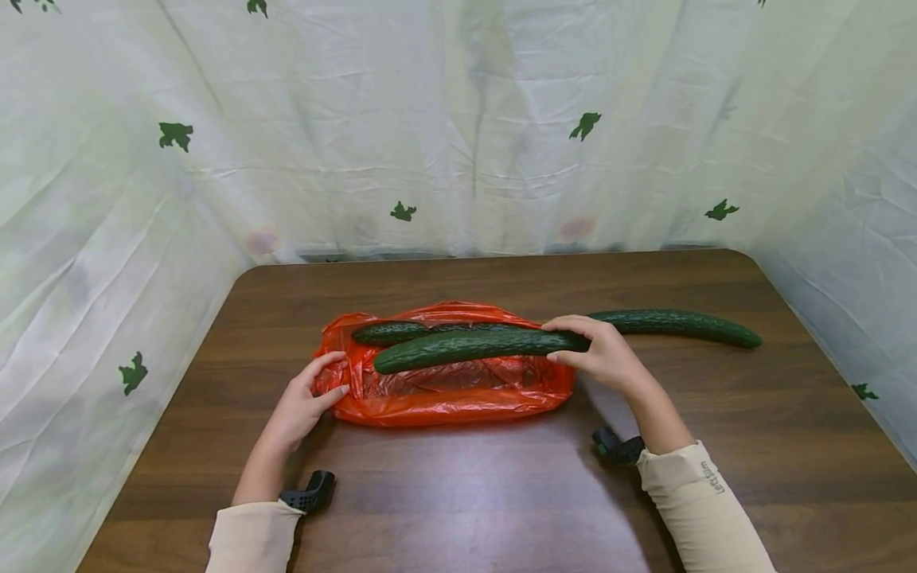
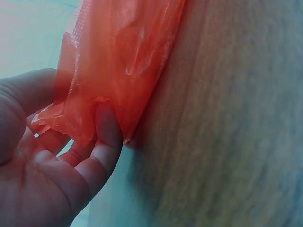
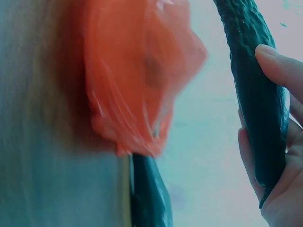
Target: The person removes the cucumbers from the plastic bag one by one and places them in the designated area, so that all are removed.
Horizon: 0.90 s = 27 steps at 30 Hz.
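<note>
Held cucumber (image 1: 480, 350): centre of the head view, slanting down toward the left across the bag's mouth; whether it touches anything below, I cannot tell.
Right hand (image 1: 602, 350): right of centre, thumb and fingers closed round the held cucumber's right end.
Left hand (image 1: 301, 406): left of centre, thumb and fingers narrowed on the bag's left end, film caught between them.
Red bag (image 1: 444, 407): centre of the frame, on the brown table (image 1: 458, 501), mouth upward.
Bagged cucumber (image 1: 390, 333): in the bag, just above the held cucumber in the picture, partly hidden.
Loose cucumber (image 1: 680, 325): right of the frame, on the table, its left end out of sight.
Tipping risk: gripped at one end only, the held cucumber could swing or twist, its far end probably heavy.
Tearing risk: the film looks thin; a snagging tip or hard tug from the left hand could split it.
Folding risk: the slack rim could collapse inward if dragged.
</note>
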{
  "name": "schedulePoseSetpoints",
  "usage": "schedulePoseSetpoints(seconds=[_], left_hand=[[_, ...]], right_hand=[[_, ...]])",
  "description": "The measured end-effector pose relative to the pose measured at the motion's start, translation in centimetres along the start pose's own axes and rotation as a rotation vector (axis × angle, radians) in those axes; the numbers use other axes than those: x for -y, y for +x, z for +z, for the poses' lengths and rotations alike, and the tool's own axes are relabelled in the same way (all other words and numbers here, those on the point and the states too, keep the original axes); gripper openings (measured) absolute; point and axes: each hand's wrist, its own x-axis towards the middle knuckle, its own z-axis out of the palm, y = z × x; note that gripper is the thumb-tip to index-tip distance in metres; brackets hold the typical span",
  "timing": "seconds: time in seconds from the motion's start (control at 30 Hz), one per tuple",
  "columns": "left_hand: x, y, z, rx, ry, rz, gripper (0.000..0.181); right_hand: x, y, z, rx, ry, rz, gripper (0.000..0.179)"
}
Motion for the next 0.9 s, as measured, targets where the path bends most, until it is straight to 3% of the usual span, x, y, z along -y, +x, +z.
schedulePoseSetpoints(seconds=[0.4, 0.9], left_hand=[[0.0, 0.0, 0.0, 0.000, 0.000, -0.010, 0.053], [-0.1, -0.1, 0.0, -0.003, -0.007, 0.001, 0.052]], right_hand=[[-0.4, -2.2, -3.6, -0.072, -0.041, 0.002, 0.039], [-1.7, -5.6, -7.3, -0.193, -0.096, 0.094, 0.042]])
